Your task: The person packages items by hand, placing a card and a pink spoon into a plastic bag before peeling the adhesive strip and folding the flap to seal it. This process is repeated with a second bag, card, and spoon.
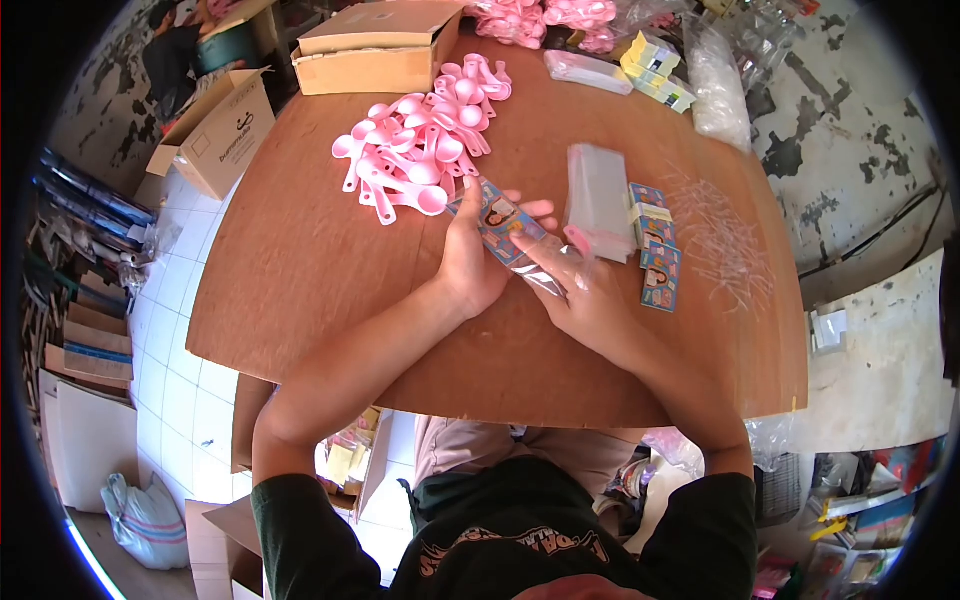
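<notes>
Near the middle of the frame, the left hand (468, 265) is closed around a small printed box (502, 222), thumb and fingers pinching its long sides so that it tilts toward the upper left. The right hand (592, 300) meets it from the lower right, its fingers curled onto a clear sleeve (545, 277) that lies against the lower end of the box. A pink spoon end (578, 241) shows just above the right fingertips; whether it is gripped cannot be told. Both hands hover low over the round wooden table (300, 260). Just above the left hand lies a heap of pink spoons (420, 150). Right of the hands are a stack of clear bags (598, 195) and, touching it, a row of printed boxes (657, 255), with thin clear strips (722, 235) scattered beyond. A closed cardboard carton (375, 50) sits at the table's upper edge.
</notes>
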The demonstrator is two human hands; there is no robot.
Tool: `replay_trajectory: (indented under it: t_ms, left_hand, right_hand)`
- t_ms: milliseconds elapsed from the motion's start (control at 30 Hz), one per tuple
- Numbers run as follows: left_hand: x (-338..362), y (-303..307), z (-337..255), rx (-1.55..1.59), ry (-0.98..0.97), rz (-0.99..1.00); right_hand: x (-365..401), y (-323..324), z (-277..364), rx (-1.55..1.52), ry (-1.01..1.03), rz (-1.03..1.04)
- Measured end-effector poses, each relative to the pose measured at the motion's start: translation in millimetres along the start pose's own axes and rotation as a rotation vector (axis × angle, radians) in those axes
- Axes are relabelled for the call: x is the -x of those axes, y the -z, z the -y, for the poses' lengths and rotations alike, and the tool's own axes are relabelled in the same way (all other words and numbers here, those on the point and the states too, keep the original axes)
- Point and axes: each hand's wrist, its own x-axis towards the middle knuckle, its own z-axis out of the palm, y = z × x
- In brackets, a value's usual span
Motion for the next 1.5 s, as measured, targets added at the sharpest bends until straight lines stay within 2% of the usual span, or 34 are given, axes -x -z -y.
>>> replay_trajectory:
  t_ms: [233,367,433,467,633,700,800,833,900,1033,1100,1167,1233,1267,1333,1367,1467,1500]
  left_hand:
    - [-3,6,3,0.032,0.015,0.007]
    - [0,0,2,0.071,0.04,0.011]
    - [1,-1,4,0.086,0.046,0.033]
    - [2,-1,6,0.095,0.096,0.08]
    - [4,-5,8,0.123,0.158,0.154]
    - [3,-5,5,0.099,0.102,0.035]
    - [0,0,2,0.143,0.111,-0.018]
    - [-1,2,3,0.144,0.11,-0.019]
    - [-3,6,4,0.109,0.077,0.1]
    - [-5,5,1,0.088,0.052,0.051]
    - [-6,3,-2,0.056,0.006,-0.101]
    - [-11,6,-6,0.105,-0.016,-0.141]
    - [-15,11,-11,0.159,-0.043,-0.183]
    - [-16,12,-15,0.172,-0.069,-0.174]
    - [-17,14,-20,0.185,-0.097,-0.166]
    - [-18,14,-21,0.204,-0.101,-0.173]
    - [-18,14,-22,0.221,-0.103,-0.175]
    - [-18,14,-22,0.222,-0.106,-0.169]
  right_hand:
    - [-1,-11,-7,0.043,0.026,-0.166]
    - [0,-7,-2,0.117,0.073,-0.161]
    - [3,0,3,0.057,-0.069,-0.024]
    - [4,0,0,0.059,-0.069,-0.025]
    - [2,-7,-19,0.072,0.211,-0.317]
    - [4,-5,-18,0.115,0.229,-0.31]
    - [6,5,-13,0.147,0.251,-0.261]
    - [7,7,-12,0.135,0.254,-0.218]
    - [11,6,-14,0.126,0.277,-0.25]
    - [17,16,-15,0.147,0.325,-0.245]
    - [21,26,-13,0.147,0.318,-0.236]
    - [30,33,-15,0.14,0.315,-0.226]
    - [41,41,-19,0.062,0.188,-0.178]
    - [45,44,-17,0.059,0.19,-0.173]
    - [47,55,-10,-0.753,-0.22,-0.115]
    - [42,73,-6,-0.937,-0.272,0.001]
    - [48,77,-27,-0.986,-0.396,-0.087]
    - [46,77,-32,-0.717,-0.397,-0.086]
